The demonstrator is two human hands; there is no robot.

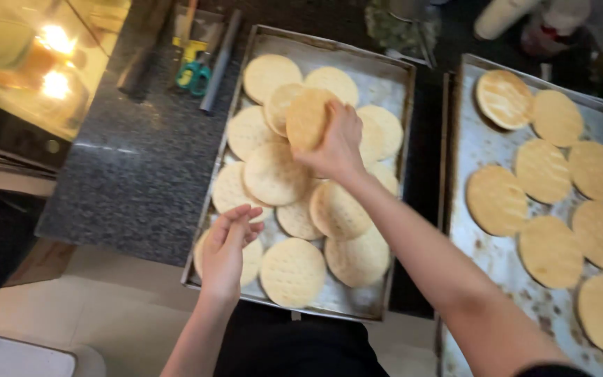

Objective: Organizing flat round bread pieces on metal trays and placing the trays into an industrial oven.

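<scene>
- While the right hand [336,143] reached over the left baking tray [392,77], its fingers were closed around one round flatbread [307,119], lifted clear of the overlapping pile beneath.
- Left hand [228,248] hovered open, palm up, holding nothing, over the near-left flatbreads [292,271].
- Right baking tray [486,150] held nine browner rounds [542,169] in a single layer, bare metal remaining at its near-left.
- Judged partway: about a dozen pale rounds remained on the left tray.
- Scissors [193,73] lay on the dark counter [134,174], far left.

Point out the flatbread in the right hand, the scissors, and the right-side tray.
flatbread [306,119], head view, middle of its raised face.
scissors [193,73], head view, green handles on the counter.
right tray [486,143], head view, bare metal between breads.
</scene>
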